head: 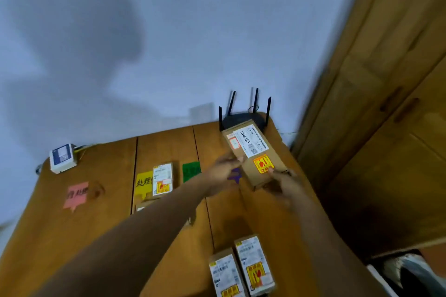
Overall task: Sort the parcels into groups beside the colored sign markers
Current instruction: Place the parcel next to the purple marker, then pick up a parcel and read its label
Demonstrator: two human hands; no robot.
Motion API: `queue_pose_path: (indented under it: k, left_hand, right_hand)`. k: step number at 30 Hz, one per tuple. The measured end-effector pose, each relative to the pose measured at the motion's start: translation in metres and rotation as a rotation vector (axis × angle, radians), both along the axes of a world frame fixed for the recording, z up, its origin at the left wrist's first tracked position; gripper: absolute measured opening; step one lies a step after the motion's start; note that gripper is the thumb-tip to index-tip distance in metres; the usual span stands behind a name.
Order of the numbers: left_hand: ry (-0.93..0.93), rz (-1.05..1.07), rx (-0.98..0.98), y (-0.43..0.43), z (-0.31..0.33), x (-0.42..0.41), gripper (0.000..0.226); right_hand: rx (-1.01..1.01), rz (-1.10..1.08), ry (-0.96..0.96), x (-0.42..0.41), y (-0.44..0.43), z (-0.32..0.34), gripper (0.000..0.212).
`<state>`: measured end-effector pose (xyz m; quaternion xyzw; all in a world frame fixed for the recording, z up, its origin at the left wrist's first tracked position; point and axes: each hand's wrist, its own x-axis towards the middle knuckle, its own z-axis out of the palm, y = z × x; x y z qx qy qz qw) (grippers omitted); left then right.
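Observation:
Both hands hold a long cardboard parcel point(253, 152) with a white label and a yellow sticker at the table's far right, above the purple marker point(235, 175). My left hand point(223, 170) grips its left edge. My right hand point(284, 182) grips its near end. On the table lie a pink marker point(76, 194), a yellow marker point(143, 182) and a green marker point(191, 171). A small parcel point(163, 178) lies beside the yellow marker. Two more parcels point(241, 267) sit at the near edge.
A black router point(243, 117) with antennas stands against the wall behind the held parcel. A white and blue box point(63, 158) sits at the wooden table's point(108, 212) far left corner. Wooden cabinet doors point(386, 103) rise on the right.

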<state>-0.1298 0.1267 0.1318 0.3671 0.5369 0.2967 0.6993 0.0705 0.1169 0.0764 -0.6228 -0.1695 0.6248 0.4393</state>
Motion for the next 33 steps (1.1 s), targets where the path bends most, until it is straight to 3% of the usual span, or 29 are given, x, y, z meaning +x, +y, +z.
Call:
queue_pose_path:
  k: [3, 6, 9, 15, 17, 21, 24, 28, 31, 33]
  left_hand:
    - [0.037, -0.053, -0.085, 0.015, -0.056, 0.037, 0.043]
    - [0.081, -0.093, -0.126, 0.025, -0.097, 0.06, 0.046]
    - [0.11, -0.151, -0.131, 0.043, -0.142, 0.084, 0.05]
    - [0.104, -0.076, -0.113, 0.048, -0.153, 0.087, 0.039]
    - [0.141, -0.071, -0.113, 0.05, -0.166, 0.082, 0.046]
    - [0.139, -0.066, -0.102, 0.054, -0.175, 0.075, 0.052]
    - [0.115, -0.03, -0.124, 0.047, -0.167, 0.068, 0.042]
    - [0.216, -0.03, -0.191, 0.015, -0.158, 0.05, 0.023]
    - [0.369, -0.027, -0.231, -0.021, -0.155, 0.035, 0.044]
    - [0.488, -0.024, -0.257, -0.045, -0.158, 0.024, 0.044]
  right_hand:
    - [-0.073, -0.062, 0.0, 0.006, 0.02, -0.057, 0.05]
    - [-0.11, -0.116, -0.1, 0.012, 0.033, -0.102, 0.072]
    - [-0.203, -0.038, -0.204, 0.026, 0.052, -0.141, 0.073]
    - [-0.24, 0.116, -0.345, 0.025, 0.07, -0.156, 0.073]
    - [-0.234, 0.174, -0.381, 0.022, 0.073, -0.166, 0.074]
    - [-0.225, 0.186, -0.469, 0.02, 0.078, -0.176, 0.08]
    - [-0.261, 0.196, -0.603, 0.014, 0.069, -0.177, 0.085]
    - [-0.332, 0.282, -0.838, 0.009, 0.044, -0.159, 0.062]
    - [-0.315, 0.445, -0.84, 0.007, 0.015, -0.141, 0.043]
    - [-0.298, 0.581, -0.784, 0.006, -0.007, -0.132, 0.033]
